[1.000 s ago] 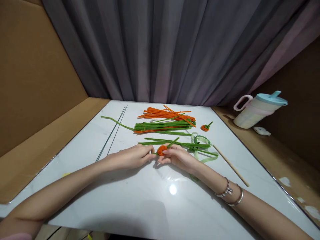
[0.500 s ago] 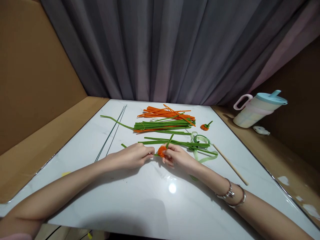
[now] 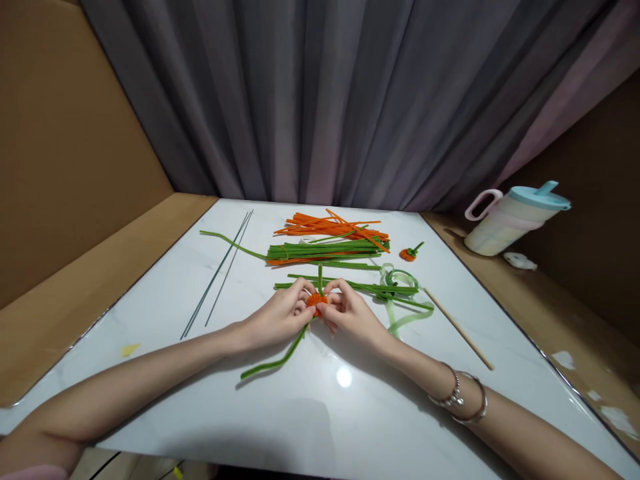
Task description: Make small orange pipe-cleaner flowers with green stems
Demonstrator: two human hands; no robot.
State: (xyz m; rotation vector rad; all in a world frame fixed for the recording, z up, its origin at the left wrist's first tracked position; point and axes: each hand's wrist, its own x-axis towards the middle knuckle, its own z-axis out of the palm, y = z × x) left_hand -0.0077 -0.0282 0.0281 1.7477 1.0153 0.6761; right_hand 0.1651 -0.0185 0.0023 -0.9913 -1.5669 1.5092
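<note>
Even, fairly bright light is cast from overhead; a round glare spot is seen on the glossy white table [image 3: 345, 427], edges are stretched

Both forearms stretch forward and converge at mid-frame. The left hand [image 3: 277, 317] and right hand [image 3: 350, 313] meet fingertip to fingertip, fingers curled in a pinch. Two bracelets circle the right wrist

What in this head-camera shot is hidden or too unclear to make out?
- Orange coil: mostly covered by the left hand and right hand, so its shape is unclear.
- Green stem: where it joins the coil is hidden behind the fingers.
- Lidded jug: contents not visible through its wall.
- Small pale object beside the jug: too small to identify.
- Both elbows: cut off by the bottom edge.
</note>
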